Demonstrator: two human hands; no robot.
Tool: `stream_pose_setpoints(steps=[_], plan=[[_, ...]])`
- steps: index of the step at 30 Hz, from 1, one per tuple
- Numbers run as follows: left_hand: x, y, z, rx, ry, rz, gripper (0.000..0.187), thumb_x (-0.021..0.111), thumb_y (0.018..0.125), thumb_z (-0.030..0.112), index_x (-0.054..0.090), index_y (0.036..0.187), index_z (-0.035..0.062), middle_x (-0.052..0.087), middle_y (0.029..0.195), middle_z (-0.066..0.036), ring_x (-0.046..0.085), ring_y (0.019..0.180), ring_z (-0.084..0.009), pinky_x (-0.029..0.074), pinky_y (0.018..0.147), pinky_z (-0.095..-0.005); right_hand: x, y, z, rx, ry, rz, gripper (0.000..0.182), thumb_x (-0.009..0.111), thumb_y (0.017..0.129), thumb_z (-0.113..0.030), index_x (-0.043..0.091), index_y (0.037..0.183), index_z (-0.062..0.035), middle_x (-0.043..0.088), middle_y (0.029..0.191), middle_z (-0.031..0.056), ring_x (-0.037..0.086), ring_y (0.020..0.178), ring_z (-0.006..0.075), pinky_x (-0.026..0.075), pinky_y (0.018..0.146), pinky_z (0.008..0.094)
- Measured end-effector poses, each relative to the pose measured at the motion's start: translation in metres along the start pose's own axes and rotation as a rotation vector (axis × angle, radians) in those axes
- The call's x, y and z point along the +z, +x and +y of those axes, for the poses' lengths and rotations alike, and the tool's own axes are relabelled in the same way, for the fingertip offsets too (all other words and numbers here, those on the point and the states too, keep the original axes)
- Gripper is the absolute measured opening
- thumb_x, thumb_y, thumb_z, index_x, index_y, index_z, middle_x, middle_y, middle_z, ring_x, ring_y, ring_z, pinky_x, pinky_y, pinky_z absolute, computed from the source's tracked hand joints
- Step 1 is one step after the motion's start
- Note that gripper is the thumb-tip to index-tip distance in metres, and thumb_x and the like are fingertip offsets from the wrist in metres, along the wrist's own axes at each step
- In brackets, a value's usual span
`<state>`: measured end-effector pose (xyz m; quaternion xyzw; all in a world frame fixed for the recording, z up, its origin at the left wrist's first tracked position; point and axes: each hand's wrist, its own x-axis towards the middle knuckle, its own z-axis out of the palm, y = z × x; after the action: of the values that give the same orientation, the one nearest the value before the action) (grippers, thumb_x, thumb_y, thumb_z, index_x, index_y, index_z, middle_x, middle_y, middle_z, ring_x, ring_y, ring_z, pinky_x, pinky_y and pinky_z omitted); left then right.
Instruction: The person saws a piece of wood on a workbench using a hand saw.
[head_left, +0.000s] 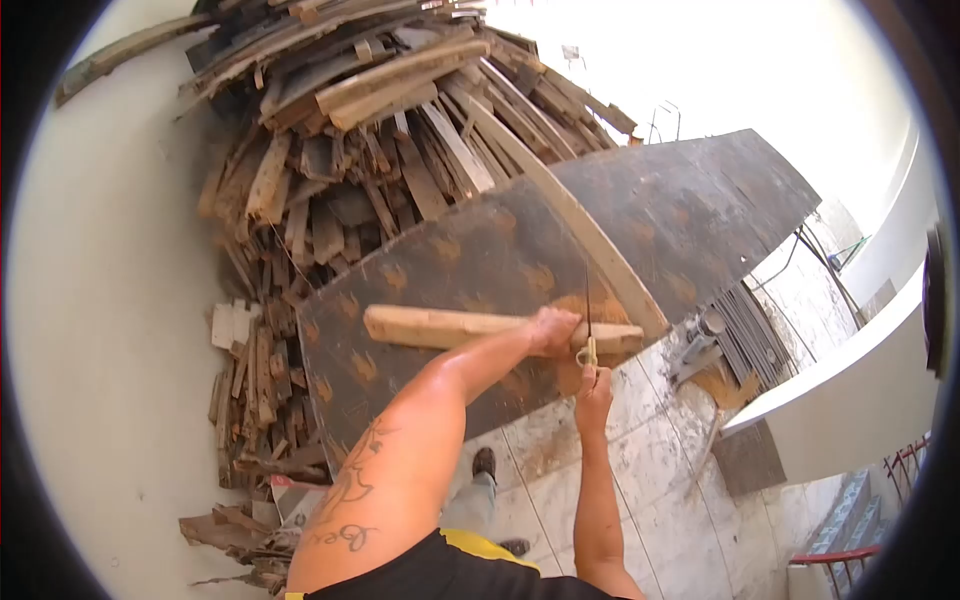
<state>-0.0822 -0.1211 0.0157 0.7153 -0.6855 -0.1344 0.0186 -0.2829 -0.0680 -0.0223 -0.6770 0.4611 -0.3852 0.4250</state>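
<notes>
A short wooden beam (440,328) lies across a dark, stained board (480,240). My left hand (553,331) grips the beam near its right end and holds it down against the board. In my right hand (593,395) is the pale handle of a handsaw (588,350), with the fingers closed around it. The thin saw blade points away from me and crosses the beam just right of my left hand. How deep the blade sits in the wood is too small to tell. Sawdust colours the board around the blade.
A long plank (570,215) runs over the board from the woodpile (340,170), its near end right of the beam. Stacked metal bars (750,335) lie on the tiled floor (640,455) at right. Beyond the curved white wall (830,410) are stairs (855,515) with a red railing.
</notes>
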Motion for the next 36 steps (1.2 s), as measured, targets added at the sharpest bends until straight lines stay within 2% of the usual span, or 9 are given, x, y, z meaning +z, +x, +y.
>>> stream_pose_setpoints(steps=[2, 5, 7, 8, 11, 18, 23, 31, 36], plan=[[0.000, -0.001, 0.003, -0.014, 0.021, -0.041, 0.073, 0.084, 0.063, 0.050, 0.064, 0.120, 0.0090, 0.071, 0.116, -0.015, 0.069, 0.109, -0.0340, 0.056, 0.090, -0.0463, -0.024, -0.053, 0.016, 0.049, -0.054, -0.028, 0.033, 0.051, 0.104, -0.035, 0.053, 0.104, -0.0016, 0.063, 0.079, 0.0256, 0.063, 0.073, 0.0448, 0.047, 0.066, 0.0507], [-0.020, -0.016, 0.018, -0.017, -0.022, -0.077, 0.054, 0.080, 0.070, 0.041, 0.070, 0.113, 0.0102, 0.073, 0.112, -0.014, 0.068, 0.112, -0.0302, 0.054, 0.094, -0.0436, -0.064, -0.137, 0.028, 0.169, -0.050, 0.026, 0.027, 0.056, 0.102, -0.028, 0.062, 0.113, -0.0045, 0.067, 0.078, 0.0170, 0.066, 0.070, 0.0252, 0.053, 0.067, 0.0420], [-0.015, -0.013, 0.014, 0.017, -0.069, -0.105, 0.055, 0.081, 0.070, 0.037, 0.068, 0.116, 0.0083, 0.071, 0.115, -0.017, 0.069, 0.109, -0.0328, 0.056, 0.091, -0.0424, -0.056, -0.115, 0.031, 0.062, 0.152, -0.018, 0.028, 0.056, 0.102, -0.029, 0.060, 0.112, -0.0031, 0.067, 0.086, 0.0190, 0.064, 0.076, 0.0293, 0.052, 0.070, 0.0431], [-0.002, -0.007, 0.006, 0.063, -0.024, 0.001, 0.055, 0.080, 0.072, 0.034, 0.065, 0.117, 0.0070, 0.070, 0.117, -0.017, 0.069, 0.108, -0.0348, 0.056, 0.092, -0.0443, -0.031, -0.075, 0.063, -0.126, -0.119, -0.032, 0.029, 0.054, 0.102, -0.032, 0.059, 0.110, -0.0042, 0.065, 0.088, 0.0208, 0.062, 0.079, 0.0381, 0.050, 0.071, 0.0477], [0.002, 0.002, -0.002, -0.034, 0.013, -0.003, 0.065, 0.082, 0.070, 0.041, 0.060, 0.119, 0.0045, 0.069, 0.117, -0.019, 0.066, 0.112, -0.0370, 0.053, 0.094, -0.0477, 0.012, 0.033, -0.007, 0.039, -0.072, 0.032, 0.035, 0.052, 0.102, -0.038, 0.054, 0.101, -0.0033, 0.063, 0.087, 0.0337, 0.058, 0.088, 0.0579, 0.044, 0.069, 0.0598], [-0.009, 0.006, -0.004, -0.035, -0.044, -0.085, 0.069, 0.083, 0.069, 0.042, 0.059, 0.121, 0.0031, 0.066, 0.124, -0.022, 0.061, 0.121, -0.0371, 0.050, 0.099, -0.0475, -0.068, -0.112, -0.006, 0.227, -0.054, -0.058, 0.038, 0.052, 0.102, -0.040, 0.052, 0.100, -0.0023, 0.063, 0.078, 0.0291, 0.061, 0.079, 0.0530, 0.046, 0.066, 0.0551], [-0.002, 0.004, -0.004, -0.032, -0.045, -0.007, 0.068, 0.083, 0.070, 0.041, 0.059, 0.122, 0.0039, 0.067, 0.122, -0.021, 0.062, 0.119, -0.0370, 0.051, 0.098, -0.0467, -0.010, -0.002, -0.006, 0.105, -0.099, -0.052, 0.038, 0.050, 0.105, -0.039, 0.053, 0.103, -0.0014, 0.058, 0.072, 0.0217, 0.058, 0.065, 0.0376, 0.046, 0.062, 0.0476], [-0.011, -0.010, 0.009, 0.128, 0.092, -0.121, 0.066, 0.084, 0.069, 0.041, 0.060, 0.121, 0.0066, 0.069, 0.117, -0.017, 0.065, 0.114, -0.0357, 0.054, 0.093, -0.0461, 0.010, -0.052, 0.001, 0.072, 0.001, 0.028, 0.031, 0.050, 0.105, -0.034, 0.052, 0.102, -0.0033, 0.062, 0.075, 0.0235, 0.065, 0.073, 0.0422, 0.047, 0.065, 0.0491], [0.005, 0.003, -0.004, -0.014, -0.042, -0.003, 0.071, 0.083, 0.066, 0.044, 0.061, 0.122, 0.0051, 0.069, 0.119, -0.017, 0.066, 0.114, -0.0357, 0.053, 0.095, -0.0460, 0.007, -0.016, 0.018, 0.067, -0.018, 0.025, 0.034, 0.050, 0.105, -0.037, 0.052, 0.103, -0.0032, 0.064, 0.078, 0.0215, 0.065, 0.072, 0.0358, 0.048, 0.066, 0.0437]])
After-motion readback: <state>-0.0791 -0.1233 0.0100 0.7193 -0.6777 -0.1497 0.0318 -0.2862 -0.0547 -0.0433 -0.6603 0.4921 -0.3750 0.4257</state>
